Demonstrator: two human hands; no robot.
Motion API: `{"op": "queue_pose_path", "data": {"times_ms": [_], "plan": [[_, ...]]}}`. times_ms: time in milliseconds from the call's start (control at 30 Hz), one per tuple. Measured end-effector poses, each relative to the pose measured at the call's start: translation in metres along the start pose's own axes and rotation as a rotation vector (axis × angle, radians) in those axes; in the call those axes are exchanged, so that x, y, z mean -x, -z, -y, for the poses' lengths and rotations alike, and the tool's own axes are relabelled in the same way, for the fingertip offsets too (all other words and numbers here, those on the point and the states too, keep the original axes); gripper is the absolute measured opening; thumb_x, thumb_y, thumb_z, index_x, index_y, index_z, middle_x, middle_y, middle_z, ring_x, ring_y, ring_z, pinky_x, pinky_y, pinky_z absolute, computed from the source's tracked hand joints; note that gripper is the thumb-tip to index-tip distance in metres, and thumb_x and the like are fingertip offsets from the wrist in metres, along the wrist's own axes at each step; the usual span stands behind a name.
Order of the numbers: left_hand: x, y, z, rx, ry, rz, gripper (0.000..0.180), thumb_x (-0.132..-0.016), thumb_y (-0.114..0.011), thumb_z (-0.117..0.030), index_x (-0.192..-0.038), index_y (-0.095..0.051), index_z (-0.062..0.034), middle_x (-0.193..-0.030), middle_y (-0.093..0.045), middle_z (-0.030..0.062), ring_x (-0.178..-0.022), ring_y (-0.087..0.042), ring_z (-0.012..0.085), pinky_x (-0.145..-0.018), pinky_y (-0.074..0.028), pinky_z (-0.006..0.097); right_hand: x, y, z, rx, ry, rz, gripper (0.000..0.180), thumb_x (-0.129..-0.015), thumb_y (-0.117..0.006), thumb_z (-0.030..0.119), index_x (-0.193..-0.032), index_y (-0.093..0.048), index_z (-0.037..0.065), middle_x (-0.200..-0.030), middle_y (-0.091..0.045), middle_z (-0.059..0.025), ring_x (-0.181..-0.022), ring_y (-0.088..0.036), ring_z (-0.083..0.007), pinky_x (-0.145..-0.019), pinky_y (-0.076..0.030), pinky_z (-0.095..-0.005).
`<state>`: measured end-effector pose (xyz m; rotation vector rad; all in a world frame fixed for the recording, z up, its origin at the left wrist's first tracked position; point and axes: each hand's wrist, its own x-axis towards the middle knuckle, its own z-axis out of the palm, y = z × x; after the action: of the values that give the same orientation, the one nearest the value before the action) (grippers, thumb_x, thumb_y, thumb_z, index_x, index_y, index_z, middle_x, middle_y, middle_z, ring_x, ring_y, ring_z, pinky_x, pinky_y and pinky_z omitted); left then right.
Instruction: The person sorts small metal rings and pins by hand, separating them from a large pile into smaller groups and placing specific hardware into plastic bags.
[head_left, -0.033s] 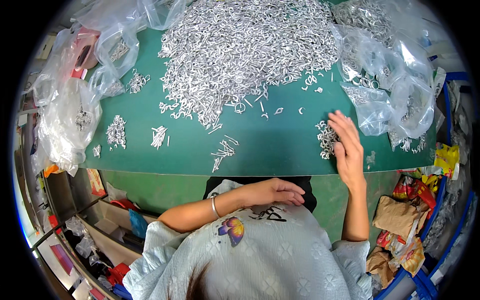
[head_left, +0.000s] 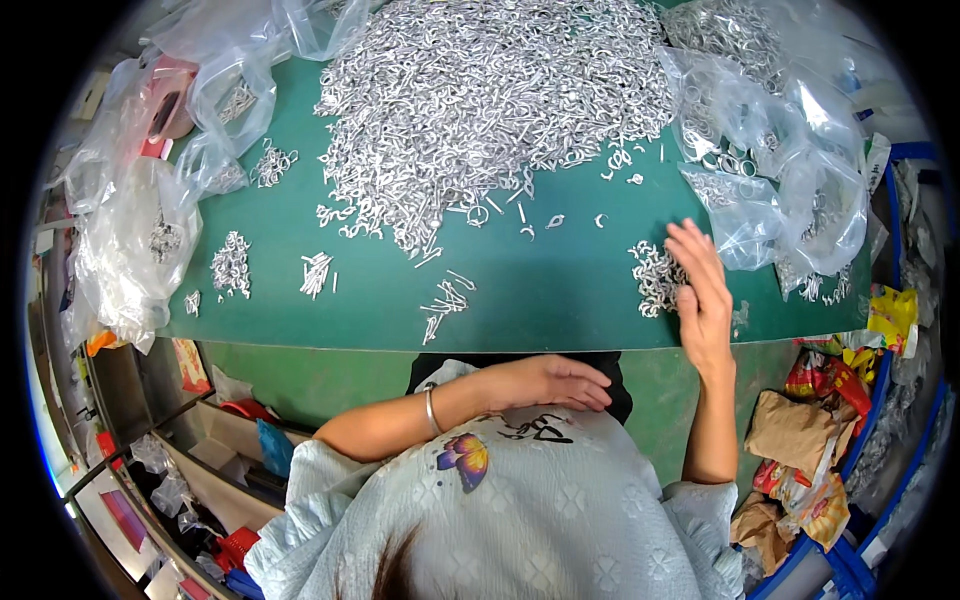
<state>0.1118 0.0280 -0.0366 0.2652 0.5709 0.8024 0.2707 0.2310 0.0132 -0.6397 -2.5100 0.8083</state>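
Note:
My right hand (head_left: 703, 290) rests on its edge at the right of the green table (head_left: 560, 290). Its fingers are stretched out along a small pile of curved silvery metal pieces (head_left: 655, 280), and nothing shows in its grip. In front of my body, off the table, lies my left hand (head_left: 562, 383), fingers loosely extended and holding nothing visible. A large heap of small silvery metal parts (head_left: 490, 110) covers the far middle of the table. Nearer to me are scattered thin metal pins (head_left: 447, 303) and a small bunch of pins (head_left: 316, 272).
Small piles of metal parts (head_left: 231, 264) and ring-like pieces (head_left: 272, 163) sit at left. Clear plastic bags (head_left: 140, 250) line the left edge; more bags (head_left: 745, 215) with metal parts lie at right. Below stand a drawer unit (head_left: 215, 445) and crumpled brown packaging (head_left: 795, 432).
My right hand has shifted slightly to the right, showing more of the small pile beside it. My left hand stays where it was.

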Motion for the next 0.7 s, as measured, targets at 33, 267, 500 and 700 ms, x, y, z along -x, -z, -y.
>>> {"op": "queue_pose_path", "data": {"times_ms": [33, 267, 500, 700], "plan": [[-0.004, 0.013, 0.003, 0.100, -0.001, 0.139, 0.045, -0.106, -0.040, -0.025, -0.140, -0.041, 0.0034, -0.137, -0.052, 0.0203, -0.130, -0.049, 0.0265, -0.111, -0.037, 0.037, 0.003, 0.003, -0.002, -0.014, -0.050, -0.028, 0.044, -0.095, -0.052, 0.025, -0.132, -0.054, 0.002, -0.138, -0.054, -0.0134, -0.136, -0.042, -0.0329, -0.113, -0.029, -0.0461], [-0.067, 0.025, 0.009, 0.328, 0.092, 0.221, 0.060, -0.105, -0.028, -0.040, -0.148, -0.027, 0.0028, -0.151, -0.035, 0.0226, -0.140, -0.036, 0.0303, -0.116, -0.029, 0.041, 0.006, 0.003, -0.007, -0.084, -0.053, 0.197, 0.051, -0.092, -0.057, 0.024, -0.137, -0.050, 0.002, -0.145, -0.047, -0.0137, -0.140, -0.036, -0.0337, -0.114, -0.028, -0.0459], [-0.089, 0.020, 0.012, 0.697, 0.047, 0.419, 0.073, -0.102, -0.025, -0.049, -0.151, -0.015, 0.0041, -0.158, -0.016, 0.0245, -0.148, -0.016, 0.0313, -0.121, -0.016, 0.044, -0.022, -0.001, -0.005, 0.017, 0.114, 0.304, 0.063, -0.078, -0.073, 0.029, -0.135, -0.055, 0.010, -0.146, -0.047, -0.0085, -0.140, -0.036, -0.0324, -0.116, -0.027, -0.0485], [-0.096, 0.025, 0.020, 0.855, -0.004, 0.619, 0.073, -0.102, -0.025, -0.049, -0.151, -0.014, 0.0039, -0.160, -0.013, 0.0191, -0.149, -0.011, 0.0287, -0.122, -0.012, 0.043, -0.007, -0.006, 0.003, 0.023, 0.221, 0.435, 0.061, -0.072, -0.076, 0.025, -0.128, -0.059, 0.010, -0.146, -0.046, -0.0073, -0.139, -0.037, -0.0316, -0.114, -0.032, -0.0503]]}}
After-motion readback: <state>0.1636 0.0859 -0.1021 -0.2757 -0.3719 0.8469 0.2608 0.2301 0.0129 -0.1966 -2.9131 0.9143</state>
